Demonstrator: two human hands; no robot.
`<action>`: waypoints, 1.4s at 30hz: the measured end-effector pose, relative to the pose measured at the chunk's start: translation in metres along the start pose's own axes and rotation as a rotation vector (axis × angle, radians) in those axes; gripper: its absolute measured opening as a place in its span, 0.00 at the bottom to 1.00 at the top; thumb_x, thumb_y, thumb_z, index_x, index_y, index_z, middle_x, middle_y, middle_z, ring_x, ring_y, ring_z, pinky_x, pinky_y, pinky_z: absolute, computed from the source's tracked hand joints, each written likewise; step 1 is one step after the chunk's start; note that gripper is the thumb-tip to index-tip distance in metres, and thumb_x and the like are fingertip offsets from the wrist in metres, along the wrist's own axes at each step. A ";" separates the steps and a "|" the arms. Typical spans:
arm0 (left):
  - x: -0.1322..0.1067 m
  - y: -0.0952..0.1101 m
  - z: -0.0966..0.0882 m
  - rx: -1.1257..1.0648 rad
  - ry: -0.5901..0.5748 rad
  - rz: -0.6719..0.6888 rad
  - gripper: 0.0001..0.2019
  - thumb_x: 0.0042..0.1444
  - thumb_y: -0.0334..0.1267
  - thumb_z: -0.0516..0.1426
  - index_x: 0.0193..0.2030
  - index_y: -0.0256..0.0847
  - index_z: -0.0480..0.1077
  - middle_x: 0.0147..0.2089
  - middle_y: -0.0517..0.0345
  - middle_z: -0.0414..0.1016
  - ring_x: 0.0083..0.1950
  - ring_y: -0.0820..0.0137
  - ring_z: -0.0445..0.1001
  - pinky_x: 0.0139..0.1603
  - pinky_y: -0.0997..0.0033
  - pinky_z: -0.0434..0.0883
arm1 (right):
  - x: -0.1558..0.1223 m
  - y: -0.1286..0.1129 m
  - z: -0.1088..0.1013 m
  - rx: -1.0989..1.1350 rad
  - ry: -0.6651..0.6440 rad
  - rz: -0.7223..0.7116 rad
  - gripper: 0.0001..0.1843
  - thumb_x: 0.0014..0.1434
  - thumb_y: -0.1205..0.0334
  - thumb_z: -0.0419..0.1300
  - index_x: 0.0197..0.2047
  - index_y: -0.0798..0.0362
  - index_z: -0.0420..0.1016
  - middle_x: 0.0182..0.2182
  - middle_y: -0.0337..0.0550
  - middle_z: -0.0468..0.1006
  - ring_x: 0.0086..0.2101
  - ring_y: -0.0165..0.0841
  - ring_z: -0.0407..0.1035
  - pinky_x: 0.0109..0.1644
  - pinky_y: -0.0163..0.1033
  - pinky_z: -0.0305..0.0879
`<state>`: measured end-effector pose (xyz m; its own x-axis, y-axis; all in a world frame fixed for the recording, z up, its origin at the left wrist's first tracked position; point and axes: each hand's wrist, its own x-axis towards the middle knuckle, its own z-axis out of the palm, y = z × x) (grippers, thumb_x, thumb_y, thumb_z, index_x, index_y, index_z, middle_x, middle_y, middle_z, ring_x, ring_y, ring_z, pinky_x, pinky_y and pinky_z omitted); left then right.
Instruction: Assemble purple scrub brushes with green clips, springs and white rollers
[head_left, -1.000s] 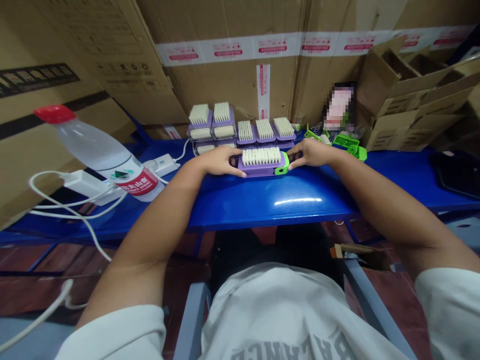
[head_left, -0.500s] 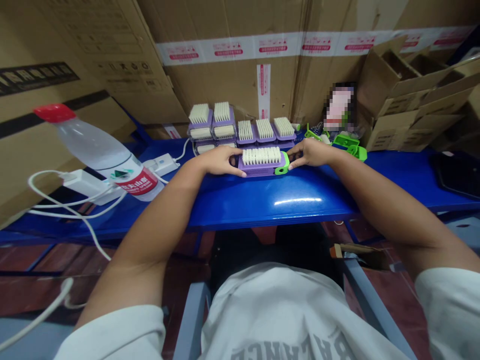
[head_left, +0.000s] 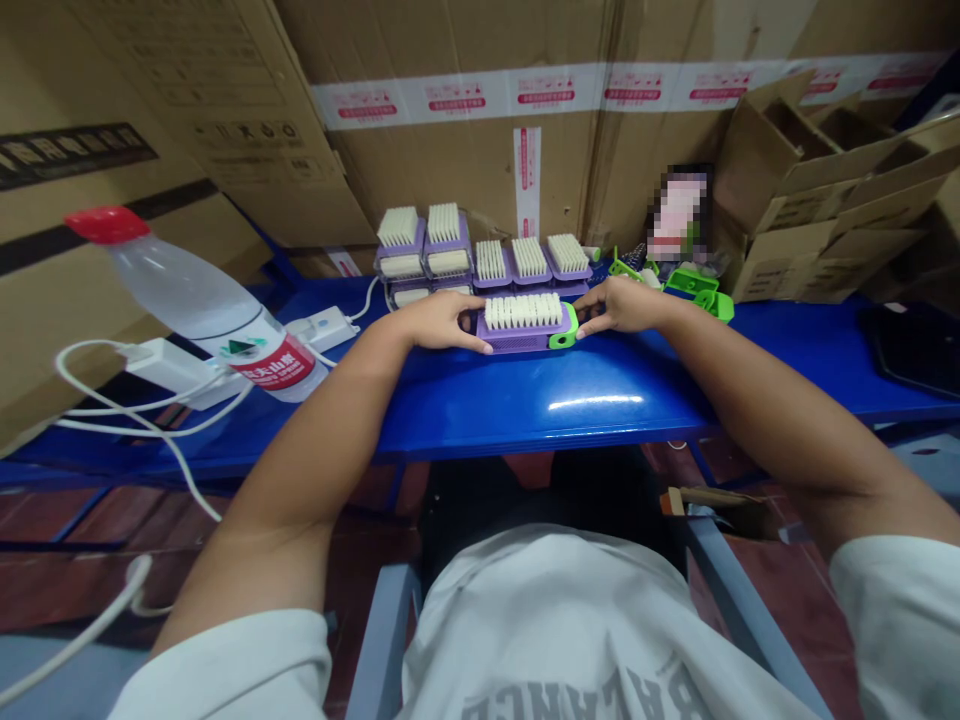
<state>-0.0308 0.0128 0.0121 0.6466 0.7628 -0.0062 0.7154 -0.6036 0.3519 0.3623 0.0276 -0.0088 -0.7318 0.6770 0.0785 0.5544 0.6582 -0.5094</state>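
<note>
We grip purple brush (head_left: 523,312) at both ends: left hand (head_left: 439,322), right hand (head_left: 619,305) by green clip (head_left: 564,338). Other brushes (head_left: 450,240) stacked behind; loose green clips (head_left: 701,290) lie unused.

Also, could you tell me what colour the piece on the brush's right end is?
The piece is bright green, on a purple brush; head view shows it best.

Left hand (head_left: 436,320) covers one end of the purple brush (head_left: 523,318); a patch (head_left: 679,215) is pixelated.
</note>
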 end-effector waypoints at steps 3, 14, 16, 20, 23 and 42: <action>0.000 0.000 0.000 0.003 0.004 0.004 0.45 0.49 0.73 0.73 0.69 0.49 0.85 0.48 0.50 0.88 0.47 0.51 0.84 0.49 0.59 0.73 | 0.000 -0.001 0.000 -0.004 0.005 0.015 0.34 0.61 0.30 0.79 0.56 0.50 0.96 0.38 0.46 0.90 0.34 0.36 0.72 0.44 0.44 0.62; 0.000 0.000 0.000 -0.001 -0.002 -0.010 0.46 0.48 0.73 0.73 0.70 0.50 0.84 0.48 0.51 0.88 0.47 0.51 0.84 0.50 0.59 0.72 | -0.001 -0.001 -0.001 -0.029 0.000 0.026 0.33 0.62 0.32 0.78 0.57 0.50 0.96 0.38 0.45 0.90 0.34 0.36 0.71 0.44 0.44 0.62; 0.000 0.001 -0.001 0.004 -0.001 -0.013 0.46 0.48 0.73 0.73 0.70 0.50 0.84 0.48 0.51 0.88 0.47 0.51 0.84 0.50 0.59 0.72 | 0.000 0.001 0.000 -0.018 -0.002 0.025 0.35 0.62 0.31 0.78 0.58 0.51 0.95 0.38 0.45 0.89 0.34 0.36 0.71 0.44 0.44 0.62; 0.000 0.002 -0.001 0.008 -0.007 -0.019 0.46 0.48 0.73 0.73 0.69 0.49 0.84 0.47 0.51 0.87 0.47 0.51 0.84 0.49 0.59 0.73 | 0.001 0.001 0.000 -0.003 0.001 0.009 0.34 0.61 0.31 0.79 0.57 0.51 0.96 0.37 0.44 0.89 0.33 0.35 0.70 0.43 0.44 0.61; -0.001 0.002 -0.001 -0.002 -0.014 -0.020 0.46 0.48 0.72 0.72 0.69 0.47 0.84 0.48 0.49 0.87 0.48 0.51 0.84 0.48 0.60 0.73 | 0.000 -0.003 0.000 -0.014 0.007 0.029 0.33 0.61 0.34 0.80 0.55 0.52 0.96 0.36 0.44 0.89 0.33 0.36 0.71 0.43 0.44 0.61; 0.000 0.001 -0.001 0.027 -0.008 0.000 0.46 0.50 0.73 0.72 0.70 0.48 0.84 0.47 0.50 0.87 0.47 0.51 0.83 0.49 0.59 0.71 | 0.000 -0.004 0.001 -0.023 0.030 0.023 0.32 0.60 0.34 0.80 0.52 0.53 0.95 0.34 0.42 0.87 0.30 0.33 0.68 0.40 0.43 0.61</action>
<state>-0.0305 0.0122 0.0130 0.6483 0.7613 -0.0136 0.7225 -0.6094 0.3265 0.3595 0.0244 -0.0072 -0.7067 0.7014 0.0927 0.5801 0.6494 -0.4917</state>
